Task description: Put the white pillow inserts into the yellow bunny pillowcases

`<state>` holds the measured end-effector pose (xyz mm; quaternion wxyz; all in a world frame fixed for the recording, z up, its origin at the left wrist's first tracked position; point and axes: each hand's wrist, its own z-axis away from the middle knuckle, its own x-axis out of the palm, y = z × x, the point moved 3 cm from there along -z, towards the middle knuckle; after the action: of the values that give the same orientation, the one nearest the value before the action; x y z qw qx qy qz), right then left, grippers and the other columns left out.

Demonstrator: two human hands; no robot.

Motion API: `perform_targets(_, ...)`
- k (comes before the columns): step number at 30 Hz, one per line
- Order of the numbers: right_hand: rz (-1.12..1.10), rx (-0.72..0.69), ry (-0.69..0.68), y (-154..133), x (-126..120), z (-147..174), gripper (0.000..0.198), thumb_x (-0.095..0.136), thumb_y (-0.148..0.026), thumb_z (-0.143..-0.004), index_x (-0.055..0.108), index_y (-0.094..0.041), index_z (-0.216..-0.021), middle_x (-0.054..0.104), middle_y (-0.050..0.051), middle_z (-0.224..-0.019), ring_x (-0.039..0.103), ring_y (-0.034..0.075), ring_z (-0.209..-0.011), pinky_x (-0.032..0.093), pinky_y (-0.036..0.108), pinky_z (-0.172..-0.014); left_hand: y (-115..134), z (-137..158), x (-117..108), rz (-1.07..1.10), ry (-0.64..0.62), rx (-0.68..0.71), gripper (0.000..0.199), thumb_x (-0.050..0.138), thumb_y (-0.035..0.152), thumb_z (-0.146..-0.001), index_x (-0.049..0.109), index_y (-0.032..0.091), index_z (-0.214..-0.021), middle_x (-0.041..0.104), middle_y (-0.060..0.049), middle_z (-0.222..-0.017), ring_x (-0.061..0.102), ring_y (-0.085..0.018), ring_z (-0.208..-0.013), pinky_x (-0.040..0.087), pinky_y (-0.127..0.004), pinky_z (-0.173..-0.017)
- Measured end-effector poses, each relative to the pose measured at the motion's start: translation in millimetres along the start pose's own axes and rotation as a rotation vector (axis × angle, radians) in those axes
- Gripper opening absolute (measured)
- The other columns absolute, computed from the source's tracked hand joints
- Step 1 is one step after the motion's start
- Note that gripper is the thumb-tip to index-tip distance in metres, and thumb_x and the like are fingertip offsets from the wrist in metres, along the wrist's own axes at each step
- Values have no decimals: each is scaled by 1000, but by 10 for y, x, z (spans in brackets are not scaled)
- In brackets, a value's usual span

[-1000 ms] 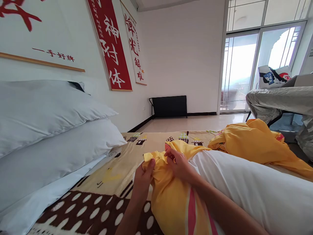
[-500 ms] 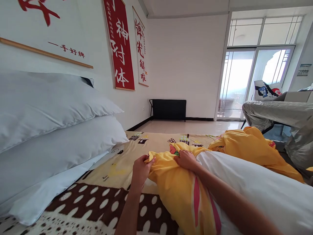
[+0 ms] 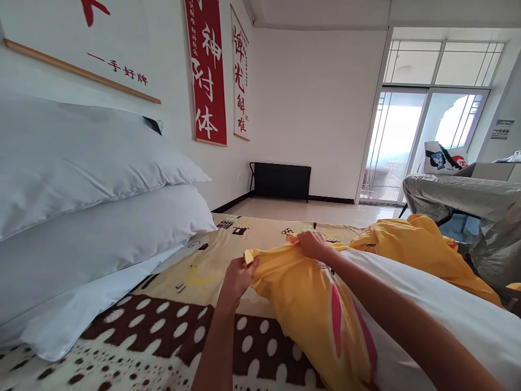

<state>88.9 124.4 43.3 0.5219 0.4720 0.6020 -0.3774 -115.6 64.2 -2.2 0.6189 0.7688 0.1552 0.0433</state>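
A yellow duvet cover [image 3: 303, 296] with a pink-and-white rabbit print lies bunched over one end of a white duvet [image 3: 411, 288]. At its left corner my left hand [image 3: 240, 276] pinches the fabric between thumb and fingers. My right hand [image 3: 313, 245] grips the cover farther along its far edge, fingers closed, with a small patch of red print beside it. Between both hands the cloth is stretched. More yellow fabric [image 3: 423, 250] lies heaped on the far side of the white duvet.
Stacked white pillows [image 3: 101, 217] stand on the left of the patterned bed blanket [image 3: 175, 331]. Beyond the bed are a black folded panel [image 3: 281, 181] against the wall and a plastic-covered table [image 3: 459, 187] at the right. Scrolls [image 3: 209, 76] hang on the left wall.
My right hand has moved slightly up and right along the far edge, and the cloth between the hands is tauter. The rabbit print shows more. The view has shifted a little.
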Motion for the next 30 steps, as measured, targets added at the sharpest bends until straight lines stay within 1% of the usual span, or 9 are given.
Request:
perform_targets(3, -7, 7, 128, 75, -191, -6, 29, 35, -19, -93, 58, -19, -109, 59, 13, -116, 50, 24, -116, 33, 40, -98, 76, 50, 34, 175, 43, 7, 41, 63, 51, -60, 62, 14, -76, 60, -2, -64, 51, -13, -51, 32, -22, -41)
perform_targets(6, -46, 39, 124, 236, -211, 43, 26, 38, -21, -91, 61, -19, -102, 63, 12, -110, 55, 23, -108, 35, 36, -92, 31, 13, -17, 281, 139, -22, 42, 64, 52, -60, 60, 14, -78, 61, -2, -66, 48, -12, -49, 30, -20, -37)
perform_targets(11, -182, 183, 0, 636, -159, 338, 32, 38, -29, -90, 63, -13, -77, 66, 13, -83, 61, 21, -78, 40, 29, -67, -234, -155, -183, 312, 235, -109, 25, 76, 30, -51, 61, 12, -59, 58, -2, -51, 52, -13, -49, 38, -22, -43)
perform_targets(15, -342, 150, -203, 658, -61, 750, 46, 44, -48, -85, 49, -18, -50, 49, 2, -48, 48, 13, -50, 35, 25, -52, -347, -210, -162, 389, 241, -162, 22, 78, 24, -50, 65, 11, -62, 62, -2, -54, 55, -15, -51, 42, -23, -47)
perform_targets(19, -884, 174, -276, 419, 58, 1186, 35, 60, -48, -74, 45, -20, -59, 39, -6, -51, 34, 8, -46, 28, 22, -45, -303, -183, -39, 545, 227, -202, 19, 76, 20, -57, 65, 10, -68, 65, -3, -61, 59, -15, -54, 47, -25, -52)
perform_targets(22, -1452, 148, -407, 158, 94, 1507, 24, 69, -37, -64, 53, -19, -66, 48, -4, -63, 43, 8, -54, 36, 21, -53, -223, -148, 7, 678, 226, -225, 11, 70, 15, -65, 63, 12, -72, 66, -2, -65, 61, -15, -55, 51, -26, -55)
perform_targets(24, -1658, 63, -524, 8, 94, 1716, 18, 68, -32, -63, 58, -21, -72, 54, -3, -72, 48, 9, -58, 40, 22, -58, -182, -133, 5, 753, 227, -246, 6, 66, 13, -70, 62, 13, -74, 66, -2, -67, 62, -15, -55, 53, -27, -57)
perform_targets(27, -1484, -88, -651, -70, 118, 1968, 8, 65, -26, -63, 60, -21, -68, 53, -4, -69, 45, 8, -58, 38, 21, -57, -169, -136, -12, 833, 222, -279, 1, 61, 12, -75, 61, 13, -76, 65, -1, -67, 63, -14, -55, 56, -28, -60)
perform_targets(30, -1124, -142, -541, 46, 110, 2054, 9, 68, -20, -61, 59, -20, -60, 49, -5, -60, 39, 8, -58, 34, 19, -54, -229, -170, -25, 874, 221, -310, 4, 58, 11, -79, 60, 12, -77, 64, -1, -66, 63, -14, -55, 56, -28, -62)
